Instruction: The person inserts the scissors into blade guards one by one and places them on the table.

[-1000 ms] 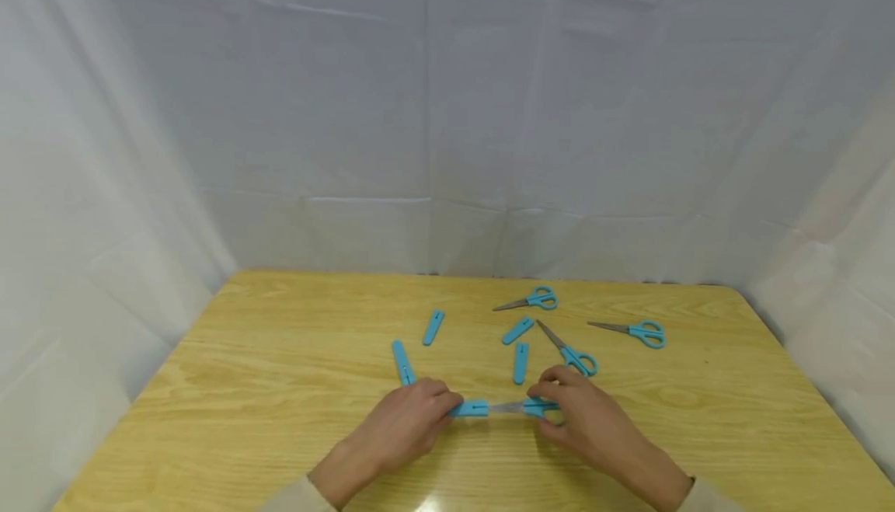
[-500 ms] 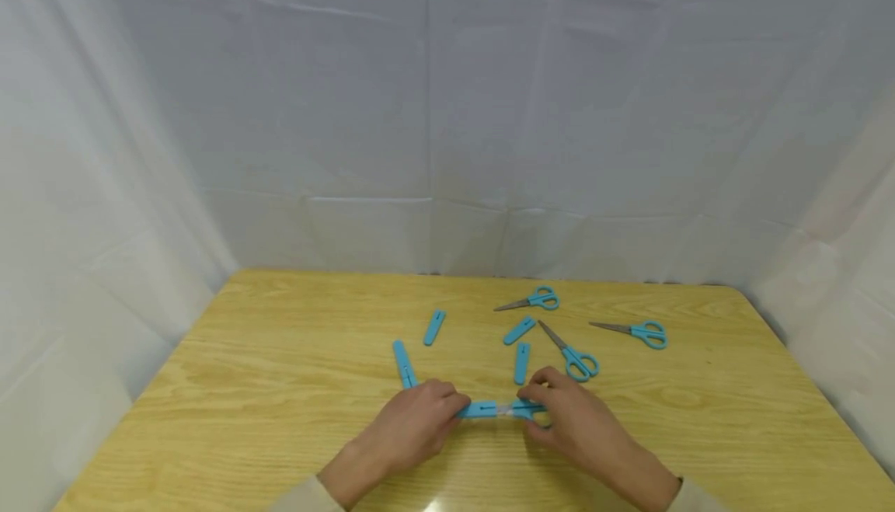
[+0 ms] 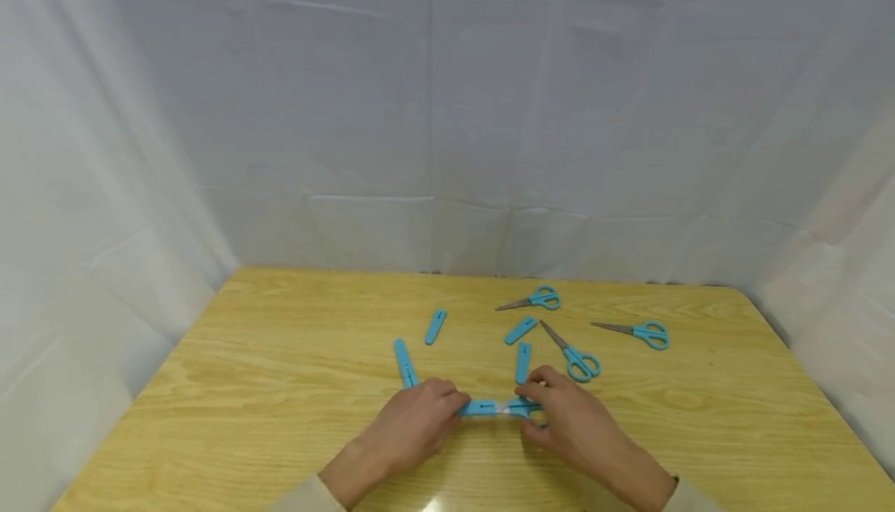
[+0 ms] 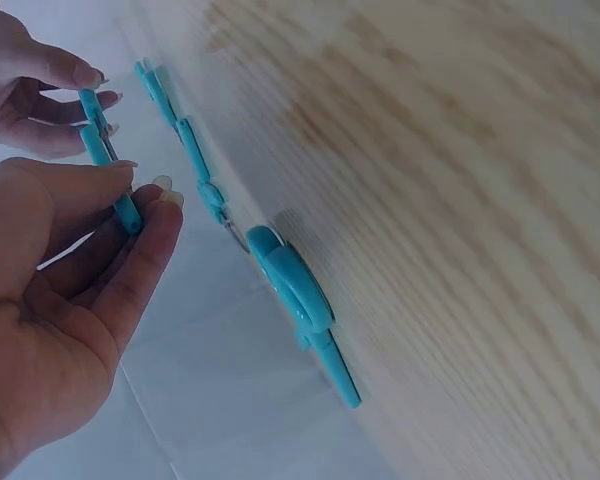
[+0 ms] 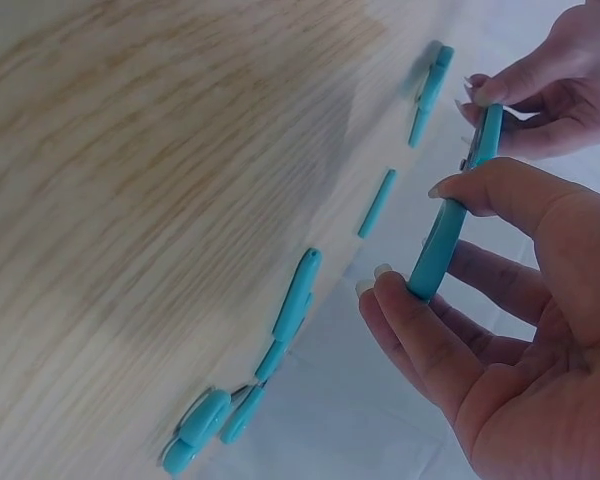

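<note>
My left hand [image 3: 416, 423] pinches a blue blade cover [image 3: 478, 409] between thumb and fingers. Gripped by their blue handles in my right hand [image 3: 569, 423] is a pair of scissors [image 3: 523, 409]. Most of the blades are inside the cover, and a short length of metal shows between cover and handles. Both pieces are in line and held above the table, as the right wrist view shows with the handles [image 5: 440, 245]. Just beyond my left hand lies another pair of scissors with a cover on its blades [image 4: 295, 290]; in the head view its handles are hidden.
Three loose blue covers, one left of centre [image 3: 435, 327] and two nearer the middle [image 3: 520, 330] [image 3: 523, 363], lie on the wooden table [image 3: 280, 325]. Uncovered scissors lie at the back [image 3: 545, 298], near my right hand [image 3: 579, 363] and farther right [image 3: 650, 334]. White sheeting [image 3: 349, 108] surrounds the table.
My right hand has moved left with the scissors, so the blades have slid deeper into the cover. The bare length of blade has become short. My left hand keeps its grip.
</note>
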### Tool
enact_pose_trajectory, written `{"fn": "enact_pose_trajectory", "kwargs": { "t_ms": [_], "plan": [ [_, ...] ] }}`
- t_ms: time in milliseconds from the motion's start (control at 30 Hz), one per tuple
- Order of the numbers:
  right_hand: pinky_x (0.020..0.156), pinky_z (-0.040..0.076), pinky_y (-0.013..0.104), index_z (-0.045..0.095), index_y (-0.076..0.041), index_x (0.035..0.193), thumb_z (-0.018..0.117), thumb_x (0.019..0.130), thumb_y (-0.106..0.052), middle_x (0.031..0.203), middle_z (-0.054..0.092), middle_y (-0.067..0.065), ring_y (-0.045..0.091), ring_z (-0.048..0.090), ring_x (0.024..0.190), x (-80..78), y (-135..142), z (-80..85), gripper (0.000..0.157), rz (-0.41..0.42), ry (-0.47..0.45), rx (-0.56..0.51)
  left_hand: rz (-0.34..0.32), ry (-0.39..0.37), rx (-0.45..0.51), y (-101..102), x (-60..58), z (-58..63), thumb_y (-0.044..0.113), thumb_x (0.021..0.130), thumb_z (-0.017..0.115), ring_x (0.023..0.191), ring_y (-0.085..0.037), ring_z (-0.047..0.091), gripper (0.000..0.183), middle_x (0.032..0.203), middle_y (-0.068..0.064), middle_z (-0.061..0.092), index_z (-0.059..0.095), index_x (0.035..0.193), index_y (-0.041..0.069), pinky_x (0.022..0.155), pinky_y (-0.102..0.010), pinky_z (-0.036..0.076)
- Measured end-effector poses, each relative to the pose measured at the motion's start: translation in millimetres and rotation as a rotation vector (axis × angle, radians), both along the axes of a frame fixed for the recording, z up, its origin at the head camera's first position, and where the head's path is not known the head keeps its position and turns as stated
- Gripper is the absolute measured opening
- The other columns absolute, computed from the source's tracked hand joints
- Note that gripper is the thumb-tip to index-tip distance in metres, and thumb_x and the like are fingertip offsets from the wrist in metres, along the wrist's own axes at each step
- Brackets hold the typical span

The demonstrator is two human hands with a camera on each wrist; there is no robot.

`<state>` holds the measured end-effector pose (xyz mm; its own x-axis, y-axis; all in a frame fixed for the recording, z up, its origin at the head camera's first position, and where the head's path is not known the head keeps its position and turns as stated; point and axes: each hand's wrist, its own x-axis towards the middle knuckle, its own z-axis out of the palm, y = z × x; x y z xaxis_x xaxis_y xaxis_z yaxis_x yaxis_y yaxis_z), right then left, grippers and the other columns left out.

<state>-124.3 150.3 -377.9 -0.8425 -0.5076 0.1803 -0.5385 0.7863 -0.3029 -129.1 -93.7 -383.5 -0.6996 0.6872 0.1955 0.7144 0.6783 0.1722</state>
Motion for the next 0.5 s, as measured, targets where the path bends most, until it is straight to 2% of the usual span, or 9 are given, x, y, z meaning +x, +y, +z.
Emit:
{"fn": "enact_pose_trajectory", "kwargs": {
  "t_ms": [167,500],
  "plan": [
    [0.065,0.052,0.026,0.069,-0.007,0.109,0.076,0.079,-0.016,0.106,0.057,0.002,0.013,0.059,0.084,-0.5,7,0.0,0.032,-0.035,-0.011,-0.002,0.024,0.024,0.025,-8,-0.3,0.8,0.008,0.087,0.067,0.089,-0.016,0.062,0.018,0.096,-0.002,0.066,0.069,0.105,0.007,0.073,-0.025,0.053],
    [0.064,0.051,0.025,0.070,-0.009,0.107,0.076,0.078,-0.018,0.107,0.057,0.000,0.011,0.058,0.081,-0.4,19,-2.0,0.031,-0.102,0.001,-0.019,0.026,0.039,0.042,-18,-3.7,-3.3,0.009,0.087,0.068,0.085,-0.016,0.062,0.014,0.091,-0.002,0.065,0.069,0.101,0.007,0.071,-0.025,0.053]
  ]
}}
